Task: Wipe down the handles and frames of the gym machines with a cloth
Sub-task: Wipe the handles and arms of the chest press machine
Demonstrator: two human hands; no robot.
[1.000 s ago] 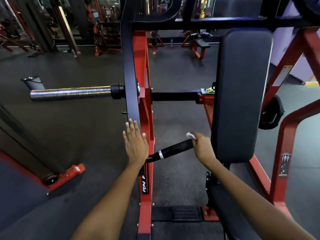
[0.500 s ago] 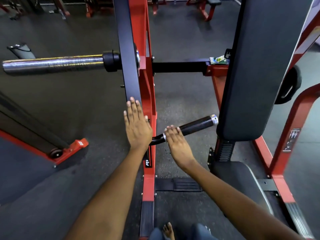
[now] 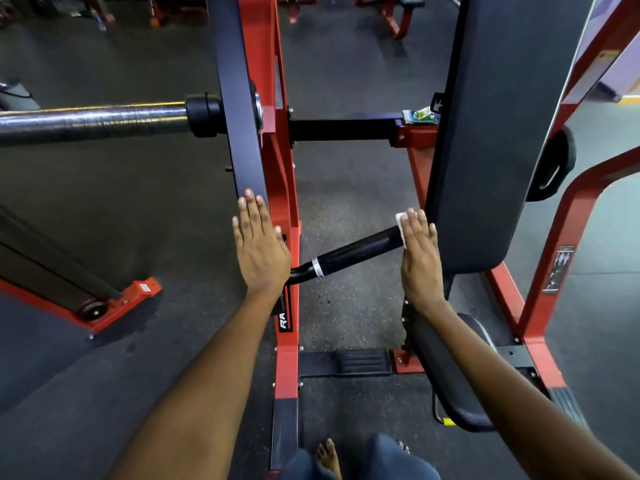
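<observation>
While the left hand point(image 3: 260, 244) braces flat-fingered beside the black handle point(image 3: 349, 253), wiping goes on.
Right hand point(image 3: 419, 252), fingers straight, presses a soft white cloth point(image 3: 400, 224) on the handle's outer end; rigid bar, likely best wrapped there.

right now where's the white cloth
In the head view the white cloth sits right of centre, under the fingers of the right hand at the far end of the black handle, just beside the lower edge of the black back pad.
</observation>
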